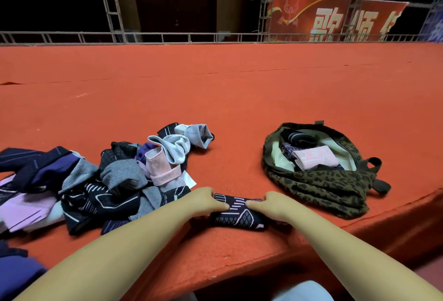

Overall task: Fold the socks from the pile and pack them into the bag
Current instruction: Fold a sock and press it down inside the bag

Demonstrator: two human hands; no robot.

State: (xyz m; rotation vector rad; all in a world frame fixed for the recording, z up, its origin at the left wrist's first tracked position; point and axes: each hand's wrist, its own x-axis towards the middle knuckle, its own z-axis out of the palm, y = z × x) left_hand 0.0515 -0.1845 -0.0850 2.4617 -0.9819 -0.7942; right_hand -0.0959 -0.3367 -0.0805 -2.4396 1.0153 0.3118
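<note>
We fold a dark patterned sock [236, 212] at the near edge of the red carpeted platform [215, 89].

Our left hand [206, 201] and right hand [275, 206] grip its two ends. The sock pile [96, 176] lies left along that edge; the open leopard-print bag [318, 183], holding folded socks, sits right.

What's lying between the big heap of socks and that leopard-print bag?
In the head view, the dark patterned sock lies there near the front edge, gripped by the left hand and right hand. Farther back, between pile and bag, is only bare red carpet.
</note>
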